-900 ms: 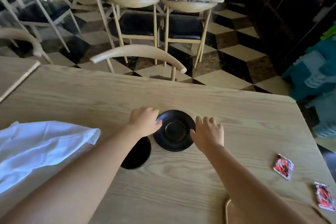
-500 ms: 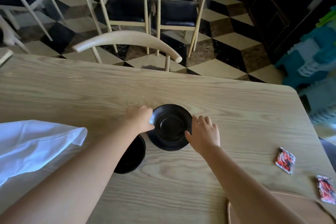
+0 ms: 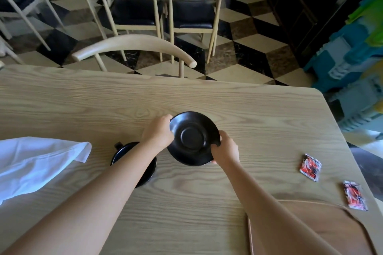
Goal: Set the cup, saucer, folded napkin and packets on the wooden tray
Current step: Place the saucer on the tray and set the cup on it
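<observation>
While forearm hides cup (image 3: 124, 152), tray (image 3: 335, 225) cut off

Both bare forearms reach fwd from the near edge, converging. L hand (image 3: 158, 133) knuckles up, fingers curled over the saucer's (image 3: 192, 137) left rim. R hand (image 3: 226, 150) grips its near-right rim, thumb on top, fingers underneath.
</observation>
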